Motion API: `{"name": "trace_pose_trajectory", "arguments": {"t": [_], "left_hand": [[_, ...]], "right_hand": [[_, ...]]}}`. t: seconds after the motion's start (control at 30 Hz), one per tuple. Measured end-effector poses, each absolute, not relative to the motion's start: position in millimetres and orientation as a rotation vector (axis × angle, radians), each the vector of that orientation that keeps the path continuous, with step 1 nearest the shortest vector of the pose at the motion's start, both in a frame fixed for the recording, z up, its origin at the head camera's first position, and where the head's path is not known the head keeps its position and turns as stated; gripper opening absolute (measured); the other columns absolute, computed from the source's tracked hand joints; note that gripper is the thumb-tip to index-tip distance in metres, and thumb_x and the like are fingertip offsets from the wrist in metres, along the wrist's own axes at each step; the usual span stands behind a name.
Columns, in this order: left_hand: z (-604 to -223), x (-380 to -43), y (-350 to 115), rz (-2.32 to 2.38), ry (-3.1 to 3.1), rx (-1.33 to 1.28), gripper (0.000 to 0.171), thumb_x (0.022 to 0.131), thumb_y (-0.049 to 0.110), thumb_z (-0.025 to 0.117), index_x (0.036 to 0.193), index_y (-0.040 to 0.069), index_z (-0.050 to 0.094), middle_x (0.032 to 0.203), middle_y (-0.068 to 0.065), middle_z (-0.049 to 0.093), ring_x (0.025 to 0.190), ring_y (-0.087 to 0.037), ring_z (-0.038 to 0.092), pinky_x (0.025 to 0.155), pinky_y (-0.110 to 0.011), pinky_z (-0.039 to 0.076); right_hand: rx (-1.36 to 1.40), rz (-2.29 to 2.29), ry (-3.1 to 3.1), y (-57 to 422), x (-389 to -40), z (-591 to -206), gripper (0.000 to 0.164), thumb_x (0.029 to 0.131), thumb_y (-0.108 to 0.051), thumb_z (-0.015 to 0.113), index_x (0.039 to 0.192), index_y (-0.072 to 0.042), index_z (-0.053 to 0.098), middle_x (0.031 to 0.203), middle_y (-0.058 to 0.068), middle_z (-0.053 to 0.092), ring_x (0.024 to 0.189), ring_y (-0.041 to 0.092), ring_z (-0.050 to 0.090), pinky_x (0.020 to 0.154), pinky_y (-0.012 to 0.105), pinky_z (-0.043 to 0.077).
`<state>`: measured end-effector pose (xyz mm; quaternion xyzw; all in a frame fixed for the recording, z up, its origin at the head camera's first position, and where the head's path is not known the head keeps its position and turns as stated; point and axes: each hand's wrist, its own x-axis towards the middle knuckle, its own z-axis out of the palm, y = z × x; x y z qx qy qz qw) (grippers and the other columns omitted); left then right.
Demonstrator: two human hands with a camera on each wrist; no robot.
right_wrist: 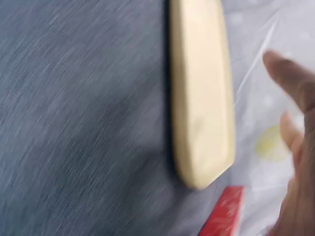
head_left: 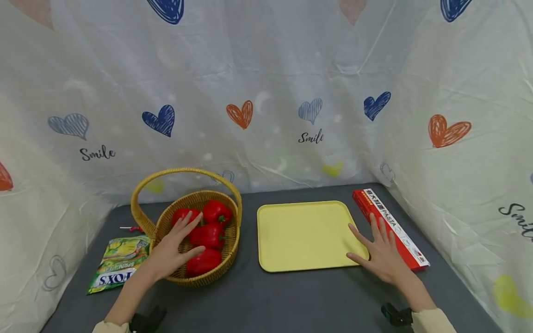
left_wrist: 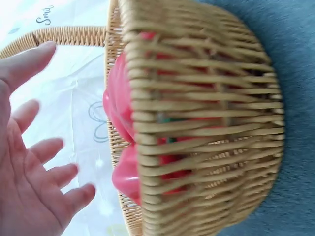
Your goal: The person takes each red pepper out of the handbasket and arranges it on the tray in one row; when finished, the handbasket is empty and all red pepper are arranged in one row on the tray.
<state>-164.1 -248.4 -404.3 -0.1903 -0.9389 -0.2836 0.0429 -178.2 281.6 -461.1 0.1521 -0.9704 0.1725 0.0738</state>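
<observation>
My left hand (head_left: 172,249) is spread above the wicker basket (head_left: 229,268), its fingers apart and holding nothing. Several red bell peppers (head_left: 208,236) lie inside the basket, partly hidden by that hand. The left wrist view has the palm (left_wrist: 29,182) beside the basket's woven wall (left_wrist: 197,123), with a gap between them. On the other side, my right hand (head_left: 383,256) is spread near the right front corner of the yellow tray (head_left: 306,236), close to the red pasta box (head_left: 395,231). It holds nothing either. In the right wrist view, its fingers (right_wrist: 290,76) are blurred.
A green and yellow snack packet marked FOX'S (head_left: 118,263) lies left of the basket. Behind it is a small red item (head_left: 136,228), partly hidden by the basket. The basket's arched handle (head_left: 185,170) stands upright. A heart-printed curtain (head_left: 266,138) surrounds the dark grey table (head_left: 266,300).
</observation>
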Motion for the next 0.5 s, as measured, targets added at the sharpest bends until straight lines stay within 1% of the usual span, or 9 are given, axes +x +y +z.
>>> {"name": "trace_pose_trajectory", "arguments": {"t": [0.1, 0.17, 0.23, 0.33, 0.37, 0.43, 0.5], "left_hand": [[-401, -173, -248, -0.879, -2.868, -0.644, 0.071, 0.089, 0.034, 0.068, 0.148, 0.008, 0.039, 0.152, -0.023, 0.028, 0.135, -0.048, 0.029, 0.095, -0.066, 0.038], [-397, -179, -247, -0.884, -2.875, -0.674, 0.067, 0.088, 0.031, 0.07, 0.143, 0.003, 0.045, 0.148, -0.026, 0.035, 0.13, -0.048, 0.037, 0.094, -0.062, 0.042], [-395, -186, -247, -0.878, -2.887, -0.701, 0.064, 0.086, 0.029, 0.072, 0.139, 0.001, 0.049, 0.143, -0.028, 0.04, 0.126, -0.048, 0.042, 0.093, -0.059, 0.044], [-394, -197, -246, -0.85, -2.932, -0.722, 0.063, 0.084, 0.027, 0.075, 0.135, -0.001, 0.053, 0.138, -0.03, 0.045, 0.123, -0.047, 0.045, 0.092, -0.057, 0.046], [-394, -199, -246, -0.84, -2.947, -0.725, 0.063, 0.083, 0.027, 0.076, 0.134, -0.001, 0.054, 0.136, -0.03, 0.047, 0.122, -0.047, 0.046, 0.092, -0.057, 0.046], [-396, -204, -246, -0.829, -2.97, -0.737, 0.061, 0.082, 0.025, 0.077, 0.132, -0.002, 0.055, 0.134, -0.029, 0.05, 0.121, -0.045, 0.048, 0.092, -0.056, 0.046], [-397, -207, -244, -0.831, -2.989, -0.753, 0.06, 0.081, 0.023, 0.078, 0.131, -0.003, 0.056, 0.132, -0.026, 0.053, 0.12, -0.043, 0.05, 0.092, -0.055, 0.047]], "right_hand": [[0.576, 0.666, -2.953, 291, -178, -468, 0.076, 0.083, -0.051, 0.067, 0.148, -0.025, 0.039, 0.157, 0.023, 0.001, 0.141, 0.05, -0.003, 0.098, 0.076, 0.017], [0.649, 0.73, -2.958, 298, -180, -473, 0.074, 0.081, -0.049, 0.07, 0.145, -0.021, 0.045, 0.156, 0.024, 0.01, 0.139, 0.05, 0.008, 0.096, 0.074, 0.025], [0.711, 0.747, -2.954, 303, -183, -475, 0.071, 0.079, -0.049, 0.073, 0.139, -0.017, 0.054, 0.153, 0.024, 0.022, 0.136, 0.048, 0.022, 0.095, 0.069, 0.034], [0.823, 0.703, -2.92, 312, -189, -477, 0.06, 0.077, -0.048, 0.076, 0.124, -0.011, 0.067, 0.142, 0.025, 0.042, 0.125, 0.043, 0.045, 0.091, 0.055, 0.047], [0.863, 0.688, -2.905, 315, -192, -477, 0.055, 0.077, -0.046, 0.077, 0.118, -0.011, 0.07, 0.139, 0.024, 0.047, 0.12, 0.041, 0.05, 0.089, 0.05, 0.05], [0.941, 0.677, -2.87, 320, -196, -477, 0.046, 0.076, -0.043, 0.078, 0.107, -0.01, 0.075, 0.131, 0.024, 0.054, 0.114, 0.04, 0.055, 0.087, 0.041, 0.053], [1.0, 0.7, -2.84, 324, -200, -477, 0.037, 0.076, -0.04, 0.079, 0.099, -0.011, 0.077, 0.125, 0.023, 0.058, 0.11, 0.041, 0.057, 0.086, 0.031, 0.053]]}}
